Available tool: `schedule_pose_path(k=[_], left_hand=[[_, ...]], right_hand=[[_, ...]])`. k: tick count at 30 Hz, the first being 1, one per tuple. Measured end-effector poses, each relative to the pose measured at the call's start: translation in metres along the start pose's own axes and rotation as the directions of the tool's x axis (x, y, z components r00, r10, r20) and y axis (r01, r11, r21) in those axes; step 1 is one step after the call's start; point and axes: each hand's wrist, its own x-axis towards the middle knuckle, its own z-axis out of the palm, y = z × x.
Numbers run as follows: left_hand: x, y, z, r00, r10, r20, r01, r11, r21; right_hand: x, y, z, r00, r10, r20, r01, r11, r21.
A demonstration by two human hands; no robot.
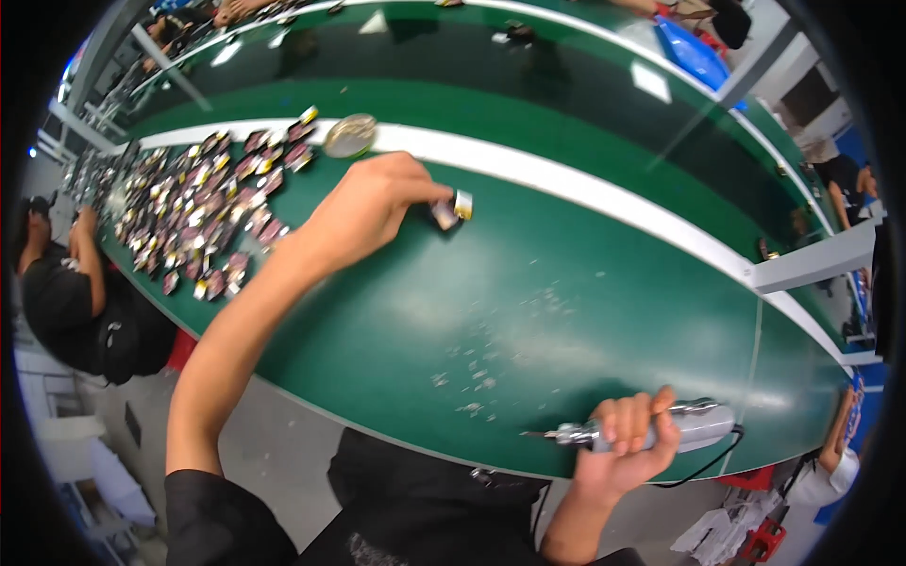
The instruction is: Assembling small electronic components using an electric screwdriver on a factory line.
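Pinching a small part in the fingertips of the left hand, toward the far edge of the green table, right of the heap and near the round tin. Gripping a grey power tool at the near right in the curled fingers of the right hand, with its bit toward the left and clear scraps on the tabletop between both hands.

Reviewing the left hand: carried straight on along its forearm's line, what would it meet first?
The left hand would likely meet the white rail first, though depth is unclear and it might pass above.
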Motion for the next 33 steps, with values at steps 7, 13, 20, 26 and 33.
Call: schedule_pose_path(k=[7, 13, 20, 26, 33], left_hand=[[-0.107, 0.067, -0.026, 0.982, -0.19, -0.011, 0.185, 0.967, -0.177], [-0.107, 0.078, -0.03, 0.966, -0.254, 0.057, 0.256, 0.966, -0.036], [-0.121, 0.098, -0.018, 0.984, -0.139, 0.113, 0.13, 0.988, 0.083], [-0.138, 0.133, 0.006, 0.999, 0.034, 0.011, -0.035, 0.987, 0.156], [-0.145, 0.151, 0.013, 0.999, 0.027, -0.023, -0.023, 0.986, 0.166]], right_hand=[[-0.001, 0.015, 0.01, 0.993, 0.045, 0.112, -0.044, 0.999, -0.018], [-0.028, 0.045, 0.025, 0.98, 0.154, 0.124, -0.149, 0.987, -0.052], [-0.066, 0.075, 0.032, 0.926, 0.354, 0.133, -0.319, 0.92, -0.229], [-0.094, 0.105, 0.034, 0.871, 0.485, 0.073, -0.446, 0.846, -0.293], [-0.09, 0.107, 0.028, 0.873, 0.468, 0.14, -0.382, 0.833, -0.402]])
